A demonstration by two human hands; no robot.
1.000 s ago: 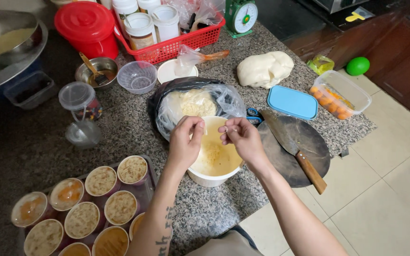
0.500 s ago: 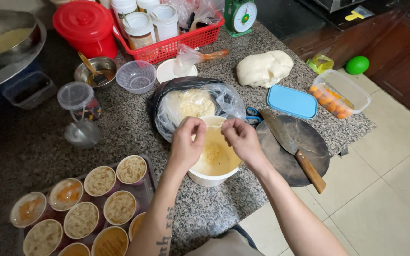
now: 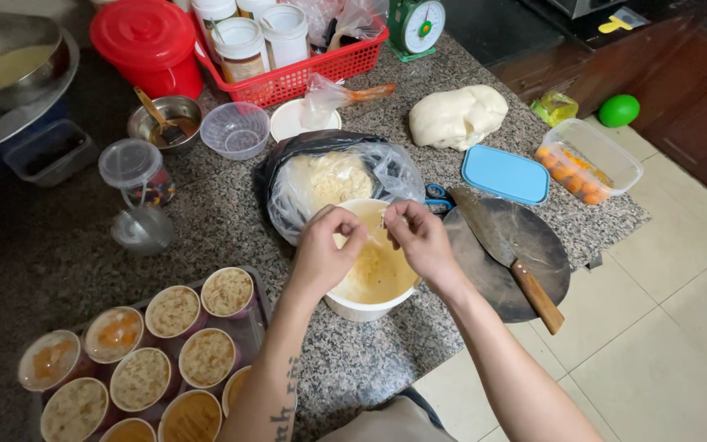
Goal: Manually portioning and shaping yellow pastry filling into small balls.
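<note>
Both hands, left hand (image 3: pixel 325 250) and right hand (image 3: pixel 419 237), pinch together (what they grip is unclear) over the bowl (image 3: pixel 370 286).

Single view, head-worn camera, looking steeply down and forward over granite counter (image 3: pixel 206 221). Close range: wearer's forearms enter from near edge, left hand (image 3: pixel 325 250) and right hand (image 3: pixel 419 237) meeting mid-frame above white bowl (image 3: pixel 370 304). Far edge reaches red basket (image 3: pixel 304 74) and green scale (image 3: pixel 416 26). Tiled floor (image 3: pixel 656 327) fills right side. No second view to compare.
</note>
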